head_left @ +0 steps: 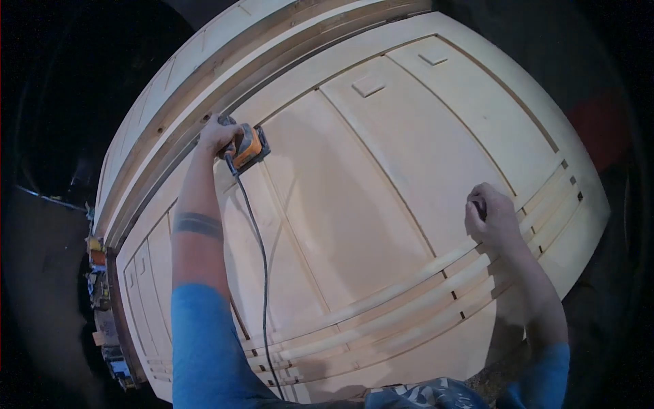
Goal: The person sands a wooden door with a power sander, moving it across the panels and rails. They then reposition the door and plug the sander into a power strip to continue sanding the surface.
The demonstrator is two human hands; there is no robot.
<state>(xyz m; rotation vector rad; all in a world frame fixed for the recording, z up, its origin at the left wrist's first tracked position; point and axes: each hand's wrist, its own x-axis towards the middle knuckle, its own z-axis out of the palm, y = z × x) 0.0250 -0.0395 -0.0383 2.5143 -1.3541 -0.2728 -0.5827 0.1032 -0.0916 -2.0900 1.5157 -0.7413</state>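
My left hand is wrapped round an orange and black electric sander at the far side of a large pale wooden panel. The sander's pad rests on the panel near a long groove. From the tool a dark cord runs down past my forearm toward my body. My right hand is closed over the right part of the same panel, fingers curled in toward the thumb. A dark gap shows inside that curl, and whatever it may hold cannot be made out.
Grooves, small raised blocks and long parallel rails mark the panel's face. Behind it stands another pale panel with a wooden edge beam. Assorted clutter lies beyond the left edge. A red object shows dimly at right.
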